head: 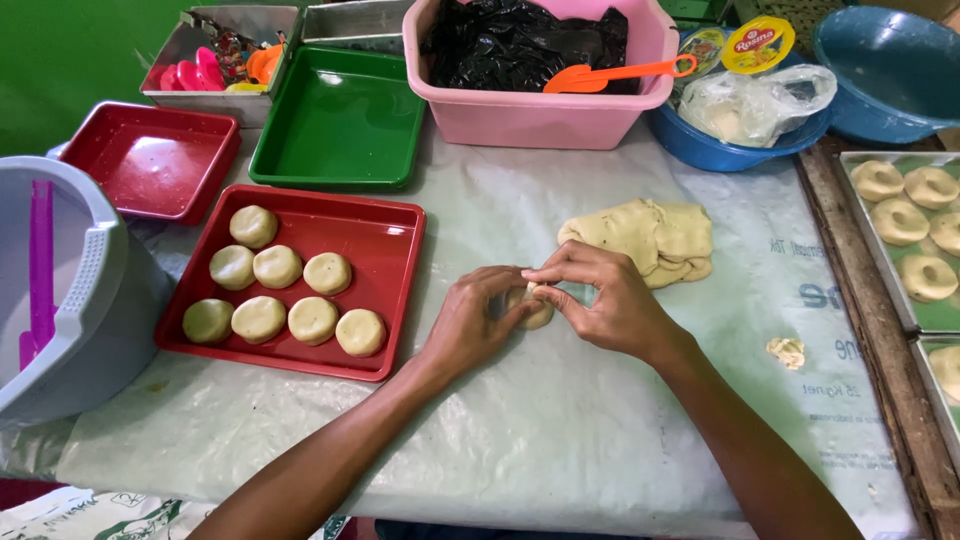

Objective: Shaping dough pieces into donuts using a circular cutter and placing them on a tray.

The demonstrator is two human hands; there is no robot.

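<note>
Near the middle of the plastic-covered table, both of the person's hands meet over 1 small piece of dough. The left hand curls around the piece from its near side, fingers bent and closed against it, while the right hand pinches its top between thumb and fingertips. The piece rests on the table sheet between the 2 palms, mostly hidden by the fingers.

Just behind the right hand lies a larger folded lump of dough, pale yellow and flecked, close to the knuckles but apart from them. A small scrap of dough sits well off to the right.

To the left of the hands stands a red tray holding 8 flattened dough rounds in loose rows. Beyond it are a smaller red tray and a green tray, both bare inside. A pink tub at the back holds black plastic and an orange scoop. Beside it, a blue bowl carries a clear bag. At the right edge, metal trays hold ring-shaped dough pieces. A grey bucket stands at far left.
</note>
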